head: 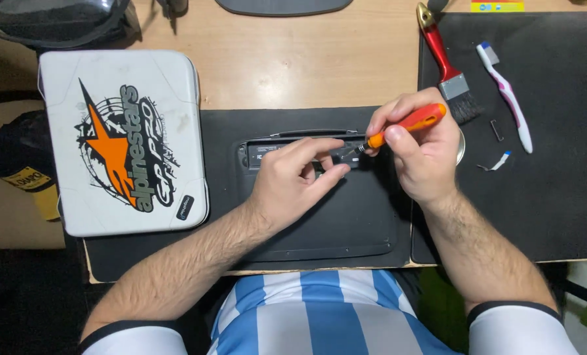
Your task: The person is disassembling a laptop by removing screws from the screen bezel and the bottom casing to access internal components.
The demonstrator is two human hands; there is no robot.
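The right hand pinches an orange screwdriver, tip down on the black laptop just beside the left hand, whose half-curled fingers rest on it, holding nothing, a brush beyond.

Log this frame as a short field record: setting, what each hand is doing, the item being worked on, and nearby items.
setting: wooden desk with dark mats
left hand: fingers rest on the black device
right hand: holds an orange screwdriver, tip pointed at the device's upper edge
device: flat, black, lying on a mat in front of the person
left of it: white case with an orange and black graphic
right of it: red-handled brush, white and pink toothbrush
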